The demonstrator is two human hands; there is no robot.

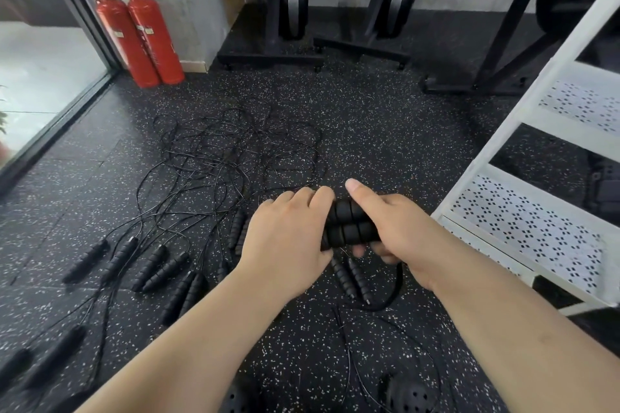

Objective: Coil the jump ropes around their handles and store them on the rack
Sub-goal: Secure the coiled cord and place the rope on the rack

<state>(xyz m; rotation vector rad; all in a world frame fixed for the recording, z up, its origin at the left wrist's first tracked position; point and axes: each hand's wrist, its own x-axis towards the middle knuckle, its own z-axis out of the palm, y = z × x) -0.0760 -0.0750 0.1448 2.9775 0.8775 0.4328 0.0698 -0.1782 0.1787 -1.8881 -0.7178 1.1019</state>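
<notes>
Two held handles (345,225), black foam, side by side, above the floor (385,144) just left of the rack (473,174). Left hand (285,238): fingers curled over their left end. Right hand (396,228): wrapped round their right end, thumb straight. Loose handles (151,266) on floor: at least twelve. Cords (218,151): one tangled heap. Rack, white: one, three perforated shelves showing. Fire extinguishers (151,33), red: two.

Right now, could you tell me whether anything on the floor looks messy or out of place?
Yes: the cords lie in one tangled heap on the floor, their handles scattered to its left and near side. The held handles alone are off the floor.
</notes>
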